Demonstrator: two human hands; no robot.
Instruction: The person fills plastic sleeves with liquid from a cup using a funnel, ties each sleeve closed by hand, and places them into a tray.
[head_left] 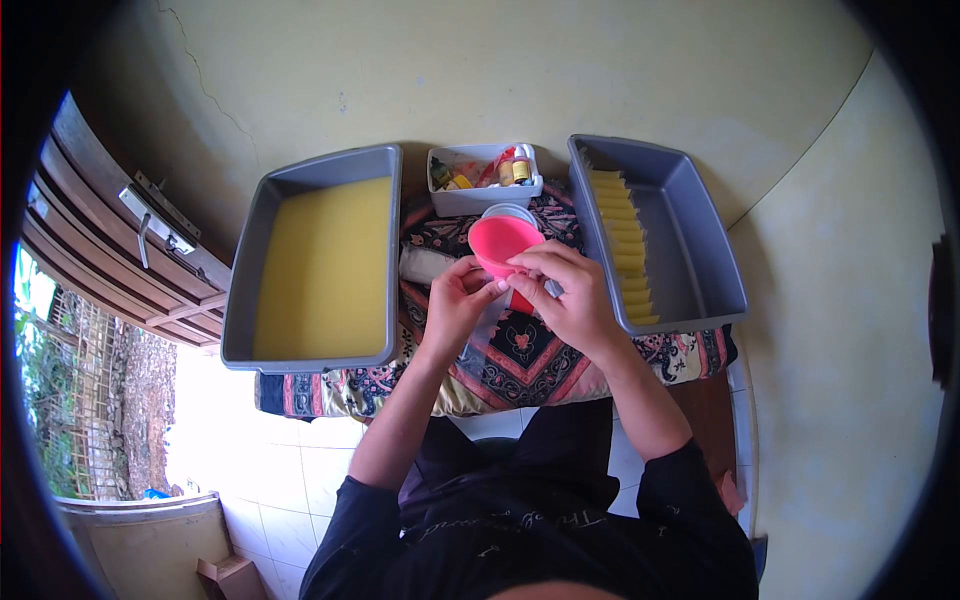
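Both hands hold a pink funnel [503, 240] over the middle of the table, its wide mouth facing up. My left hand [462, 303] pinches its narrow lower part from the left. My right hand [568, 300] grips its near right side with bent fingers. Something clear, like thin plastic, hangs below the fingers; its upper end is hidden. Just behind the funnel stands a round pale container [510, 211], mostly covered by it. A white packet [424, 265] lies left of my left hand. Something red shows under my right hand.
A grey tub [392, 250] of yellow liquid stands at left. The grey tub [690, 240] at right holds a row of slim yellow filled packets [622, 240]. Behind sits a white box [470, 203] with small bottles. A patterned cloth [520, 350] covers the table.
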